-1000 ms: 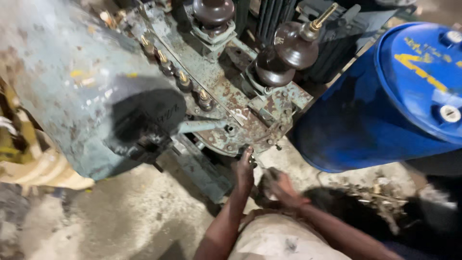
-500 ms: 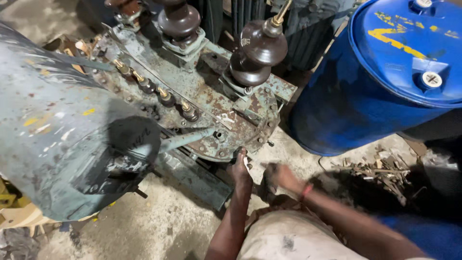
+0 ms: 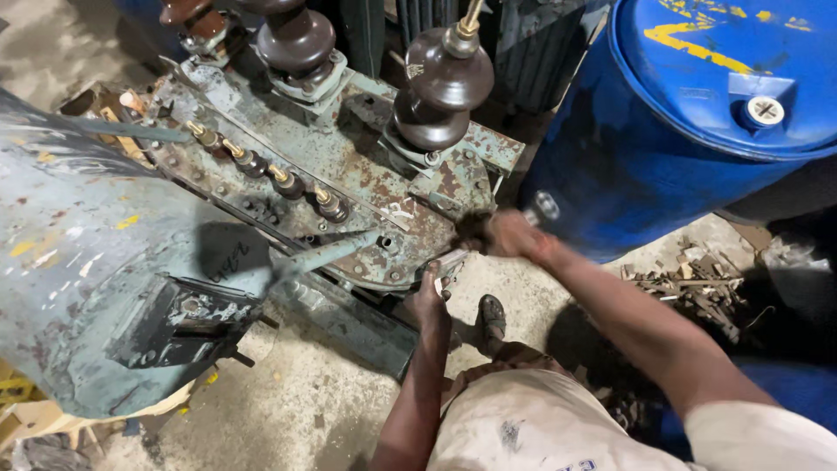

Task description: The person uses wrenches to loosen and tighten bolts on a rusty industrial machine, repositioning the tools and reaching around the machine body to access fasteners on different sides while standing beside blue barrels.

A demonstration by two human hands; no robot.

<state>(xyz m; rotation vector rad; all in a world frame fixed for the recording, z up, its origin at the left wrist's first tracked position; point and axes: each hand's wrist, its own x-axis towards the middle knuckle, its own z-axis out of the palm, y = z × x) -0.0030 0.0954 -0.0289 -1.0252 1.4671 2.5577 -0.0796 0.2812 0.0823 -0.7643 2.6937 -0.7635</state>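
A rusty grey-green transformer lid (image 3: 366, 187) with brown insulators (image 3: 436, 96) and a row of small brass terminals (image 3: 288, 183) lies in front of me. My left hand (image 3: 429, 301) reaches up to the lid's near rim and grips a flat metal tool (image 3: 449, 266) set against the edge. My right hand (image 3: 513, 235) is a blurred fist at the rim's right corner, closed on something dark (image 3: 475, 231) that I cannot make out clearly. My knee in dusty light trousers (image 3: 532, 419) is below both arms.
A big blue drum (image 3: 663, 148) stands close on the right, behind my right hand. A large grey-green cylindrical tank (image 3: 96, 288) fills the left. Scrap metal bits (image 3: 689, 283) litter the dusty concrete floor (image 3: 305, 410). A foot in a sandal (image 3: 491, 318) rests below the lid.
My right hand has risen from near my knee to the lid's right corner, and it is moving fast. My left hand stays at the rim. The view has shifted closer.
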